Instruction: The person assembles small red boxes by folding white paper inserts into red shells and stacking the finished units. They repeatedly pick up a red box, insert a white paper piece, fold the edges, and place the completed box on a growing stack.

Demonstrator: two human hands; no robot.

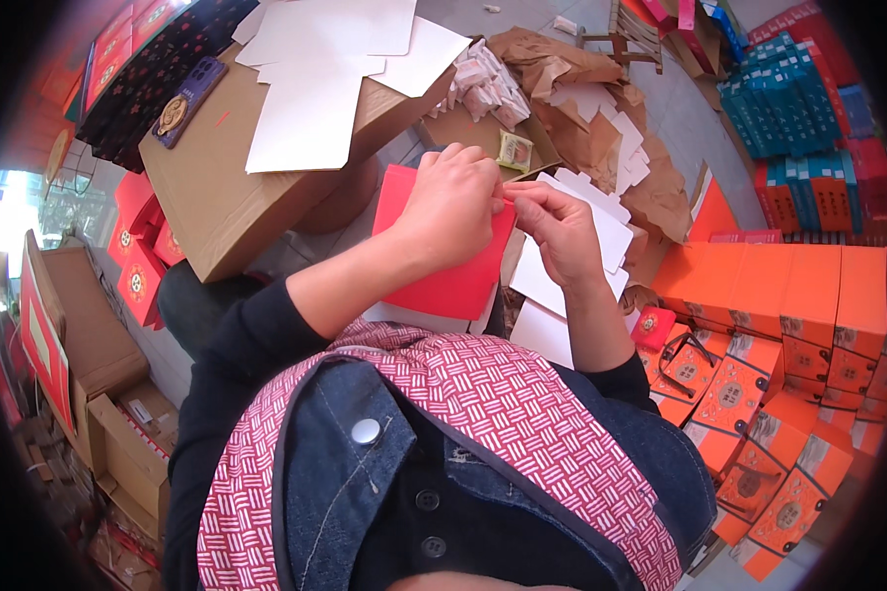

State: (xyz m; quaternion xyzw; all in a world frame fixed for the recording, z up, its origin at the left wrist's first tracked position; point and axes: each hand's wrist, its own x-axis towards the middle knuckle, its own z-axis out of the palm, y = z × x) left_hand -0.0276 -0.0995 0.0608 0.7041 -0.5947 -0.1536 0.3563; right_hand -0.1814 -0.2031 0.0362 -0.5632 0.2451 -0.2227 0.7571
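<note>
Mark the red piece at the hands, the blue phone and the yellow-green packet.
Red piece (453, 281): head view, on its broad flat face.
Blue phone (194, 95): head view, on the middle of its back.
Yellow-green packet (514, 151): head view, on its upward-facing side.

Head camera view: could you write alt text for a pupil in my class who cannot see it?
A person's left hand and right hand meet at the far right corner of a red card piece, before a patterned apron. Beyond, white card sheets lie on a brown carton; orange boxes stand stacked at right.
</note>
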